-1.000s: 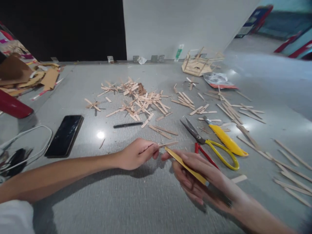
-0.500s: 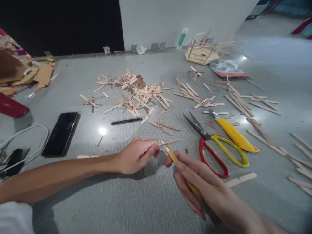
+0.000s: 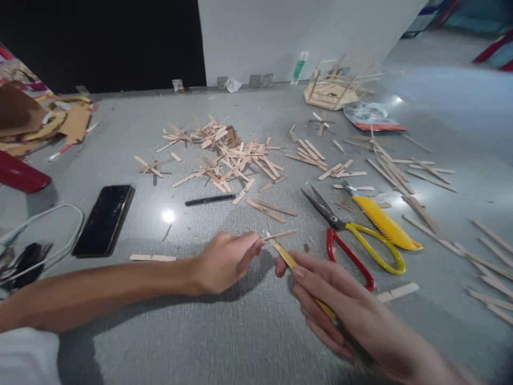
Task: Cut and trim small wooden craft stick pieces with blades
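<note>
Left hand (image 3: 228,262): grip closed, thumb and fingers pinched on one end of a thin wooden stick (image 3: 284,234). Stick's free end points right from that grip, long axis roughly sideways, tilted slightly away from the person. Right hand (image 3: 331,297): grip wrapped around a yellow knife (image 3: 285,255), which slants forward-left out of the fingers. Key relation: knife's long axis crosses the stick's line at an angle, blade tip at the stick just right of the left grip; actual contact can't be told. Left hand is nearer the stick; right grip sits to its right, closer to the person, only the knife reaching over.

Around: scissors (image 3: 335,220) just beyond the right grip, yellow ridged tool (image 3: 382,223) further right. Stick pile (image 3: 244,158) and black pen (image 3: 210,200) lie beyond the left grip; phone (image 3: 103,220) well left. All on gray desk (image 3: 200,342).
</note>
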Available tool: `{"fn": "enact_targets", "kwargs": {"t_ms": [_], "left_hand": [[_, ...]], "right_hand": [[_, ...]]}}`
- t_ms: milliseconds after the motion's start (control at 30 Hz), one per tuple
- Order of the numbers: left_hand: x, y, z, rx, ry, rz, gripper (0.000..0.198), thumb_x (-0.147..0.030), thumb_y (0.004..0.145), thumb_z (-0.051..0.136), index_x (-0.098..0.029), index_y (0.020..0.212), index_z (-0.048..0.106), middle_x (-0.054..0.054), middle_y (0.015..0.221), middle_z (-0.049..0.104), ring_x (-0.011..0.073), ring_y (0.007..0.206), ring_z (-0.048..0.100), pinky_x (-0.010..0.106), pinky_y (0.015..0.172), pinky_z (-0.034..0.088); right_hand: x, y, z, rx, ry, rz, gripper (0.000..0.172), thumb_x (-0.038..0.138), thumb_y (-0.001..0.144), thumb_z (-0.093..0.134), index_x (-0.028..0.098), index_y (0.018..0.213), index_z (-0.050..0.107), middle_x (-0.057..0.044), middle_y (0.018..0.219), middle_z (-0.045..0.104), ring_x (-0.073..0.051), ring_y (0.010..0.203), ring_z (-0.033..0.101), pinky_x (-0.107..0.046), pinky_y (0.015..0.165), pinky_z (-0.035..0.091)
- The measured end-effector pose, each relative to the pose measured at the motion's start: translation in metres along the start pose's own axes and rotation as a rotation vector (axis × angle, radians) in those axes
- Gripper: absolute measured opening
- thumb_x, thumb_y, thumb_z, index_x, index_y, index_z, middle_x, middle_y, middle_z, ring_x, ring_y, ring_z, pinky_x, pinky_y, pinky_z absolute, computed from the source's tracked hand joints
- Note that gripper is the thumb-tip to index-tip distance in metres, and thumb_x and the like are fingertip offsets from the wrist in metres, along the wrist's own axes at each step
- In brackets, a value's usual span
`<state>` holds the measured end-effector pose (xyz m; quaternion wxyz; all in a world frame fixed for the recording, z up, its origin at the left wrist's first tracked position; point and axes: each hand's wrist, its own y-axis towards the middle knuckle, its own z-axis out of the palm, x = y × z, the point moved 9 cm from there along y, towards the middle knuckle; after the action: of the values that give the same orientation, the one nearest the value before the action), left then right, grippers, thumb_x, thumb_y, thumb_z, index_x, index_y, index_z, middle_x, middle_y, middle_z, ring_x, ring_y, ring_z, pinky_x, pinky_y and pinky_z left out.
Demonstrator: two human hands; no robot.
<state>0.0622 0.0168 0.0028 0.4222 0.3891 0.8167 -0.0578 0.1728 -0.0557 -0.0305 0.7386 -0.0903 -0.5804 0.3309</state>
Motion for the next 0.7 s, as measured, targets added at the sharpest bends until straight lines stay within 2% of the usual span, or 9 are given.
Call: {"fn": "enact_targets", "kwargs": {"t_ms": [200,333,500,600,700], "left_hand": [[0.003,-0.002,0.005,0.031,0.114,-0.064,0.044,-0.04,0.108,0.023,-0.018,0.081,0.049,-0.008,0.056,0.039,0.0078,0.043,0.034,0.021,0.047,0.032],[0.004,-0.003,0.006,0.032,0.14,-0.071,0.045,-0.04,0.109,0.021,-0.018,0.083,0.051,-0.006,0.058,0.046,0.0083,0.044,0.038,0.022,0.049,0.035],[0.007,-0.001,0.002,-0.003,0.078,-0.068,0.043,-0.04,0.108,0.024,-0.018,0.083,0.052,-0.004,0.061,0.052,0.0084,0.048,0.043,0.021,0.052,0.037],[0.012,-0.001,0.005,0.019,0.087,-0.118,0.043,-0.04,0.107,0.026,-0.018,0.082,0.053,-0.004,0.059,0.052,0.0091,0.048,0.044,0.022,0.053,0.039],[0.013,-0.002,0.009,0.052,0.131,-0.132,0.044,-0.041,0.107,0.023,-0.018,0.084,0.053,-0.001,0.064,0.058,0.011,0.051,0.05,0.024,0.056,0.042]], "right_hand": [[-0.002,-0.006,0.01,-0.096,-0.013,-0.025,0.046,0.063,0.095,0.051,0.022,0.117,0.051,0.014,0.046,0.037,-0.005,0.033,0.022,-0.015,0.031,0.028],[-0.004,-0.003,0.01,-0.096,0.018,-0.044,0.047,0.063,0.095,0.052,0.022,0.117,0.05,0.015,0.044,0.037,-0.005,0.031,0.022,-0.015,0.03,0.028],[0.001,0.0,0.01,-0.005,0.109,-0.006,0.047,0.061,0.091,0.059,0.023,0.117,0.05,0.015,0.045,0.037,-0.004,0.03,0.019,-0.014,0.028,0.023],[0.002,0.0,0.009,-0.038,0.077,-0.036,0.047,0.062,0.091,0.058,0.023,0.116,0.049,0.016,0.045,0.037,-0.004,0.03,0.02,-0.014,0.028,0.024],[-0.003,0.002,0.014,-0.097,0.023,-0.091,0.05,0.067,0.093,0.051,0.023,0.115,0.047,0.016,0.045,0.038,-0.005,0.028,0.022,-0.015,0.027,0.024]]}}
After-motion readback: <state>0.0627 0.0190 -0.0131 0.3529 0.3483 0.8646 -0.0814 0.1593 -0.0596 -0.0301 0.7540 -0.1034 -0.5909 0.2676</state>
